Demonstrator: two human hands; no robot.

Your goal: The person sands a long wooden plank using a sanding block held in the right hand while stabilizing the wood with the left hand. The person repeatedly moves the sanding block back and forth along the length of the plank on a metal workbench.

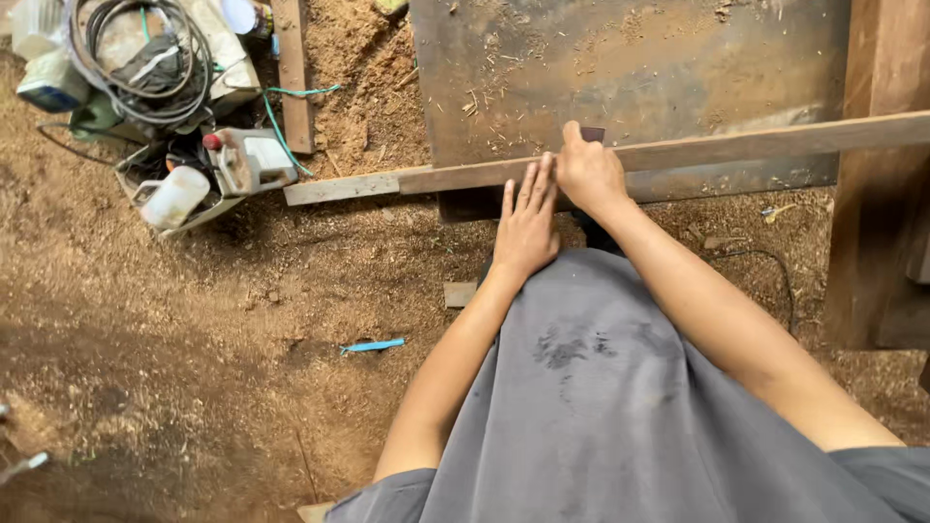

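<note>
A long, narrow wooden plank [678,155] runs across the middle of the frame, from centre left, rising slightly, to the right edge, lying on the near edge of a dark, dusty metal tabletop [630,68] that fills the upper centre. Both hands sit on the plank near the frame's centre. The left hand [526,228] lies flat with its fingers stretched out and close together, fingertips on the plank's near edge. The right hand [588,174] presses down on top of it, thumb pointing up beside a small dark block [593,134] just behind the wood; whether it grips that block I cannot tell. The step in hand looks like steadying or lining up the plank on the tabletop, and any next move would seem to call for firm, even pressure so the long free end does not swing. A grey shirt [620,407] fills the lower right. The floor [194,339] is deep in sawdust, with a blue strip [373,345] lying at lower centre. In the upper left of the frame sit coiled cables [136,58], a white jug [174,197] and a pale box-shaped container [254,160].
</note>
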